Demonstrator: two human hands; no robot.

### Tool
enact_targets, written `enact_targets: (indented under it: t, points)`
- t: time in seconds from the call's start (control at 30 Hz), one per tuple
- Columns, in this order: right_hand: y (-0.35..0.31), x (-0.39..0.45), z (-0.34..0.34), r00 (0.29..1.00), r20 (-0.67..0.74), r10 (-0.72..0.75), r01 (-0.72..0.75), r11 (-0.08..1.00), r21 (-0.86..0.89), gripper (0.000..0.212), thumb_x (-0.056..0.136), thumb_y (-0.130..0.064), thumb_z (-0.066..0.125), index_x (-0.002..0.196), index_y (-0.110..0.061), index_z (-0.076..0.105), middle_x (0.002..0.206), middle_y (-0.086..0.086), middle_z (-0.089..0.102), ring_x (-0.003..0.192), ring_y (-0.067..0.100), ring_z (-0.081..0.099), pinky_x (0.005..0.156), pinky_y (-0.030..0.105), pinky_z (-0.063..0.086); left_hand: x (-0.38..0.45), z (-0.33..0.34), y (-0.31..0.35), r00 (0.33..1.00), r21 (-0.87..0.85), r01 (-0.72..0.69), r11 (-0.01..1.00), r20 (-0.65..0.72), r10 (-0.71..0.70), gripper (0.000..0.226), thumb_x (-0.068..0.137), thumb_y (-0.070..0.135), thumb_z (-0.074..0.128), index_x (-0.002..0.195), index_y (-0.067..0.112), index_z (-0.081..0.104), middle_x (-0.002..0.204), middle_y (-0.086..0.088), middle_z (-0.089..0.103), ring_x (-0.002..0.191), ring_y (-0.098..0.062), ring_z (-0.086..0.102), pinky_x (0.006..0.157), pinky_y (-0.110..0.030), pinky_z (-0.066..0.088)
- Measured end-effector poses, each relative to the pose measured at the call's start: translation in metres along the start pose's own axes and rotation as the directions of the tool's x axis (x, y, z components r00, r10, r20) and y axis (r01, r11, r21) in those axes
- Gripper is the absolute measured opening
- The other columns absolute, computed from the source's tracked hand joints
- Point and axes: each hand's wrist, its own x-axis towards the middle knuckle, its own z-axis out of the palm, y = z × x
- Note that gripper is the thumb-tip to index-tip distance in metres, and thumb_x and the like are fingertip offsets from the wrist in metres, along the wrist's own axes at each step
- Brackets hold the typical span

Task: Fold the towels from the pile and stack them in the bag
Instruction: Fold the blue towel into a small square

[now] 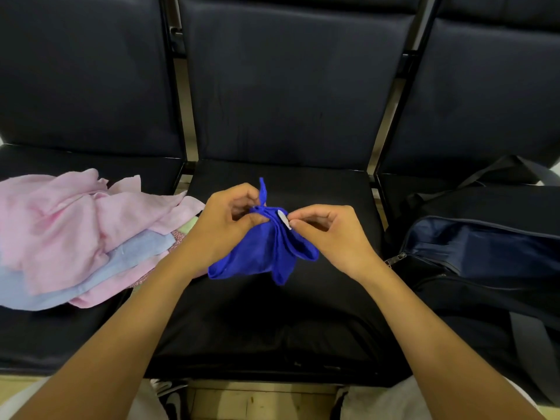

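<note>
Dark padded chairs (291, 86) stand in a row, seats toward the camera, with pale floor (260, 401) showing at 6 o'clock between the person's knees.

Head view: over the middle seat (318, 298) both hands meet at the centre of the frame on a blue towel (260, 253). The left hand (225, 219) has its fingers curled round the towel's bunched upper edge, a twisted corner sticking up past its fingertips. The right hand (330, 228), at 3 o'clock of the left, pinches the same edge just beside a small white tag (284, 219) — thumb and forefinger closed on the cloth. The rest of the towel hangs in loose folds below the hands, above the seat.

At 9 o'clock, on the left seat, lies the pile (78, 234) — pink towels crumpled over a light blue one. At 3 o'clock, on the right seat, sits a dark bag (485, 268), unzipped, its navy lining showing; I cannot tell whether anything is inside.
</note>
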Motion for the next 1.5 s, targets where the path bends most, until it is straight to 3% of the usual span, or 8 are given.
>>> enact_targets:
  t: [0.27, 0.57, 0.77, 0.9, 1.1, 1.23, 1.37, 1.5]
  points:
    - [0.005, 0.005, 0.000, 0.985, -0.085, -0.149, 0.134, 0.977, -0.163, 0.022, 0.088, 0.002, 0.067, 0.089, -0.017, 0.077, 0.094, -0.007, 0.067, 0.088, 0.009, 0.065, 0.075, 0.019, 0.053, 0.000, -0.001, 0.002, 0.999, 0.002, -0.020, 1.000, 0.044, 0.020, 0.028, 0.083, -0.002, 0.069, 0.087, 0.024, 0.058, 0.091, -0.002, 0.069, 0.089, -0.007, 0.067, 0.083, -0.015, 0.053]
    - [0.006, 0.001, 0.004, 0.968, 0.163, -0.192, 0.250, 0.802, -0.542, 0.020, 0.095, -0.006, 0.061, 0.109, -0.010, 0.074, 0.109, -0.009, 0.046, 0.088, 0.005, 0.050, 0.074, 0.008, 0.041, -0.002, 0.002, 0.002, 1.000, 0.033, -0.019, 0.999, 0.020, 0.018, 0.030, 0.084, 0.001, 0.069, 0.087, 0.027, 0.056, 0.088, 0.006, 0.066, 0.087, -0.001, 0.065, 0.080, -0.010, 0.050]
    - [0.006, -0.001, 0.010, 0.974, 0.106, -0.200, 0.227, 0.881, -0.415, 0.021, 0.094, -0.027, 0.062, 0.106, -0.015, 0.075, 0.106, -0.009, 0.054, 0.090, 0.008, 0.057, 0.078, 0.020, 0.050, -0.002, 0.003, 0.003, 0.999, 0.017, -0.017, 1.000, -0.028, 0.017, 0.025, 0.082, 0.005, 0.072, 0.087, 0.025, 0.059, 0.087, 0.002, 0.069, 0.084, -0.006, 0.067, 0.080, -0.016, 0.054]
    - [0.003, -0.002, 0.016, 0.984, 0.101, -0.147, 0.176, 0.894, -0.411, 0.048, 0.082, -0.056, 0.063, 0.110, -0.018, 0.073, 0.107, -0.010, 0.060, 0.088, 0.009, 0.061, 0.073, 0.025, 0.054, -0.001, 0.003, 0.003, 1.000, -0.025, -0.020, 0.999, 0.008, 0.020, 0.021, 0.081, 0.004, 0.072, 0.094, 0.019, 0.065, 0.091, 0.002, 0.071, 0.088, -0.007, 0.069, 0.081, -0.015, 0.054]
    - [0.007, -0.001, 0.016, 0.995, 0.064, -0.070, 0.093, 0.872, -0.481, 0.010, 0.087, -0.024, 0.067, 0.094, -0.018, 0.071, 0.088, -0.009, 0.064, 0.074, 0.009, 0.060, 0.064, 0.027, 0.053, -0.002, 0.001, 0.006, 1.000, -0.045, -0.003, 0.999, 0.007, 0.003, 0.020, 0.084, 0.006, 0.070, 0.091, 0.025, 0.067, 0.090, 0.010, 0.071, 0.089, -0.003, 0.067, 0.081, -0.014, 0.052]
    - [0.014, 0.001, 0.008, 0.991, 0.061, 0.115, -0.059, 0.816, -0.575, 0.020, 0.088, -0.026, 0.061, 0.069, -0.019, 0.062, 0.074, -0.002, 0.061, 0.062, 0.017, 0.058, 0.051, 0.030, 0.042, -0.001, -0.004, 0.008, 0.999, -0.035, 0.001, 0.999, -0.053, -0.003, 0.025, 0.086, 0.007, 0.069, 0.087, 0.032, 0.064, 0.090, 0.010, 0.070, 0.089, -0.004, 0.066, 0.081, -0.016, 0.054]
    - [0.024, 0.000, -0.004, 0.984, 0.118, 0.136, -0.052, 0.841, -0.538, 0.029, 0.095, -0.039, 0.061, 0.081, -0.015, 0.070, 0.087, -0.006, 0.062, 0.071, 0.014, 0.062, 0.061, 0.034, 0.054, 0.001, -0.013, 0.006, 0.992, 0.003, -0.002, 1.000, -0.128, 0.002, 0.025, 0.086, 0.008, 0.068, 0.086, 0.033, 0.064, 0.092, 0.010, 0.070, 0.090, -0.005, 0.067, 0.085, -0.021, 0.055]
    - [0.026, 0.001, -0.012, 0.990, 0.109, 0.086, -0.020, 0.865, -0.501, 0.024, 0.095, -0.034, 0.063, 0.095, -0.013, 0.075, 0.096, -0.007, 0.062, 0.080, 0.006, 0.061, 0.065, 0.016, 0.045, 0.001, -0.019, 0.005, 0.987, -0.019, 0.015, 1.000, -0.162, -0.017, 0.024, 0.085, 0.006, 0.069, 0.086, 0.029, 0.065, 0.094, 0.008, 0.071, 0.091, -0.007, 0.068, 0.086, -0.023, 0.055]
